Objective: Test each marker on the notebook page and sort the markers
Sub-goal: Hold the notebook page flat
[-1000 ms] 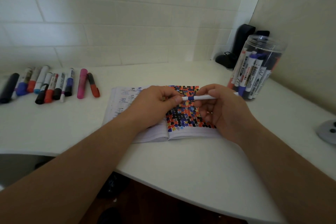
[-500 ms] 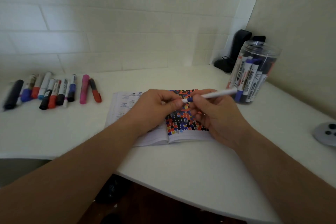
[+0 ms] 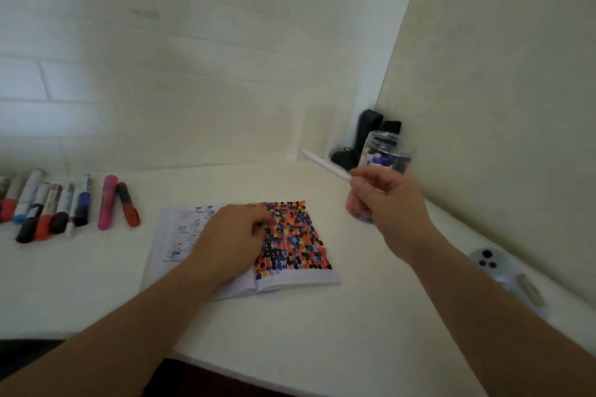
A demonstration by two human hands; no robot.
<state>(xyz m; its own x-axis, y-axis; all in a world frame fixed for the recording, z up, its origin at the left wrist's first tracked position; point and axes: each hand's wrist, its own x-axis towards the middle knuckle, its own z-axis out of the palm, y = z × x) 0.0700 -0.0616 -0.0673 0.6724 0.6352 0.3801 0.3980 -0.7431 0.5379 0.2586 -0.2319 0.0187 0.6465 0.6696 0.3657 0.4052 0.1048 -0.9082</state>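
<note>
Notebook (image 3: 290,280) is lying open on the white desk (image 3: 322,332) under my left hand (image 3: 232,235), whose curled fingers are resting on the dotted page, gripping nothing I can see; my right hand (image 3: 383,200) is pinching a white marker (image 3: 325,165) above the desk, before the clear marker jar (image 3: 387,151); sorted markers (image 3: 64,206) are lying far left.

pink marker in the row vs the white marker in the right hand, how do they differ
The pink marker lies flat on the table, untouched; the white marker is held in the air by the right hand. The pink marker looks thick and is pink all over; the white marker looks thin and is white where visible. The pink marker sits left of the notebook, the white marker up near the jar. Both are long, straight marker barrels.
</note>
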